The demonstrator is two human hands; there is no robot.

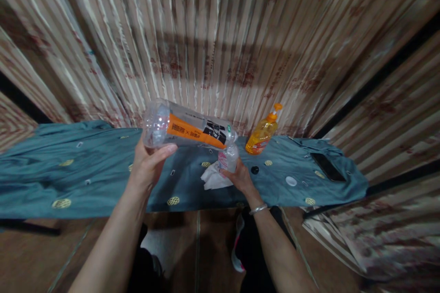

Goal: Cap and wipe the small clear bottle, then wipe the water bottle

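My left hand [149,161] is closed round the base end of a large clear bottle [192,127] with an orange and black label. The bottle lies nearly level in the air, its neck tipped down to the right. Below that neck stands a small clear bottle [228,159] with a pink label, held in my right hand [242,175]. The two bottle mouths meet or nearly meet; whether they touch I cannot tell. A crumpled white tissue [215,177] lies beside and under the small bottle. Any liquid passing between the bottles cannot be made out.
An orange pump bottle [261,136] stands behind and right of my right hand. A black cap [255,170], a white round lid [291,181] and a dark phone [327,166] lie on the teal cloth [99,169]. Pleated curtains hang behind; dark poles flank the table.
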